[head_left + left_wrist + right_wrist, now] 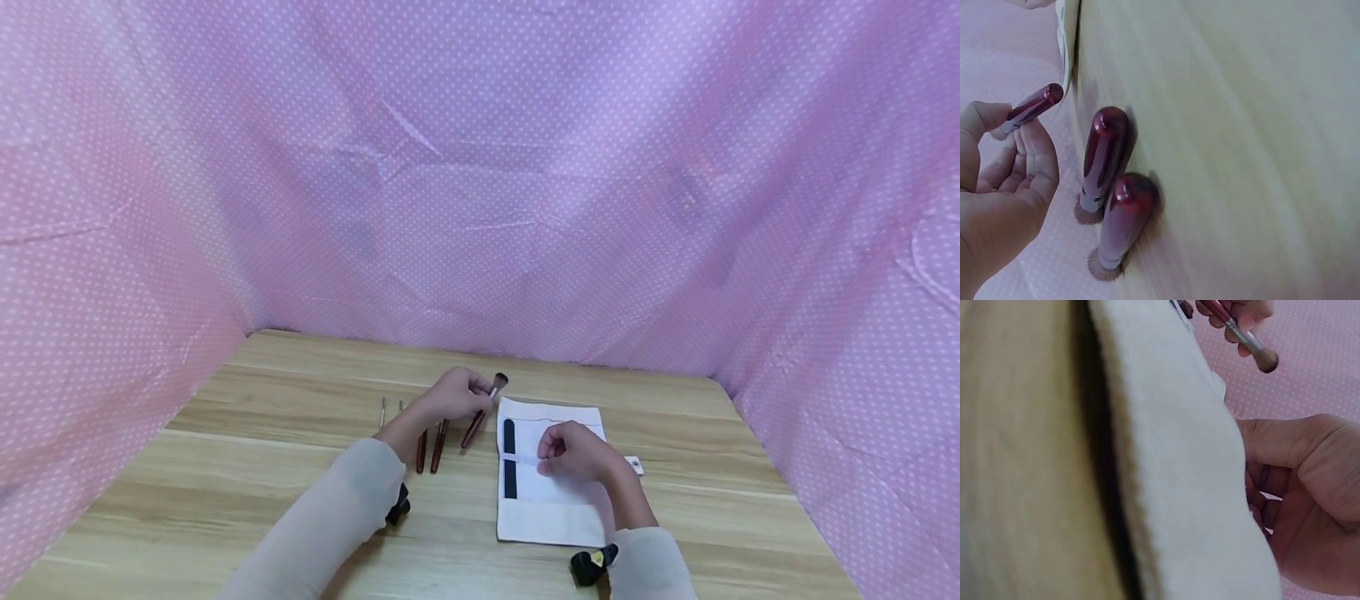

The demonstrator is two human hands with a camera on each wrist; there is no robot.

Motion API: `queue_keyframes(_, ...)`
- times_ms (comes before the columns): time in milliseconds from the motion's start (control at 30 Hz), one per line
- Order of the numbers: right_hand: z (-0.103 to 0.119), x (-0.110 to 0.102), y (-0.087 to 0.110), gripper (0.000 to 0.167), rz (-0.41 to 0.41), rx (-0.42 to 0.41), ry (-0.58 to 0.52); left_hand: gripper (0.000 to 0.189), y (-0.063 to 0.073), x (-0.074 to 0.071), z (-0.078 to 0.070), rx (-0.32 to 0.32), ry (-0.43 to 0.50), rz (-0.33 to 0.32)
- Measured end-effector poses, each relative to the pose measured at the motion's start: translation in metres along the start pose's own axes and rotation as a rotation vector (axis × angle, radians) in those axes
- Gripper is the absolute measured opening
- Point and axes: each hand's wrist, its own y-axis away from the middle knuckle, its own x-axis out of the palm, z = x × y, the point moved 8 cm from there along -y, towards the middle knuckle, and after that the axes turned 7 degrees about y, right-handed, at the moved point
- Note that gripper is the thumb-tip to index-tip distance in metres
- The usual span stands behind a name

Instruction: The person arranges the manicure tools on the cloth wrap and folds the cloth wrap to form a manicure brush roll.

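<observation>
Brush with a dark red handle (472, 428) is, in the head view, between the thumb and fingers of the left hand (457, 395), hair end pointing away from the person, just beside the left edge of a white cloth case (551, 521) on the wooden table (690, 433). The right hand (576, 452), fingers bent, appears to pinch a white band (523, 457) which crosses a black strip (510, 481) on the case. In the left wrist view, the round handle end sticks out free; being smooth and shiny, it is probably light and stiff, but a little slippery. In the right wrist view, the left fingers are by the metal collar (1235, 329), which seems a good place to hold, because the soft hair (1267, 361) could bend or spread. The cloth, likely soft and easy to fold, hides the right fingertips there.
</observation>
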Motion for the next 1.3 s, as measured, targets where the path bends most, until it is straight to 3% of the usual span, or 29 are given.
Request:
queue_keyframes(333,0.000,0.002,-0.001,0.011,0.034,-0.056,-0.020,0.033,-0.007,0.013,-0.005,-0.009,0.262,0.067)
queue_keyframes(567,-0.003,0.004,-0.004,0.011,0.061,-0.075,-0.039,0.037,-0.012,0.034,-0.010,-0.045,0.392,0.119)
queue_keyframes(700,-0.003,0.003,-0.005,0.014,0.075,-0.073,-0.059,0.029,-0.016,0.048,-0.013,-0.065,0.454,0.129)
queue_keyframes(867,-0.005,0.004,-0.007,0.022,0.092,-0.072,-0.091,0.016,-0.022,0.060,-0.009,-0.106,0.508,0.082)
queue_keyframes(1033,-0.004,0.005,-0.008,0.027,0.103,-0.071,-0.105,0.021,-0.027,0.064,0.000,-0.157,0.576,0.009)
queue_keyframes(1300,-0.004,0.003,-0.009,0.025,0.090,-0.083,-0.122,0.018,-0.029,0.072,0.002,-0.166,0.589,0.001)
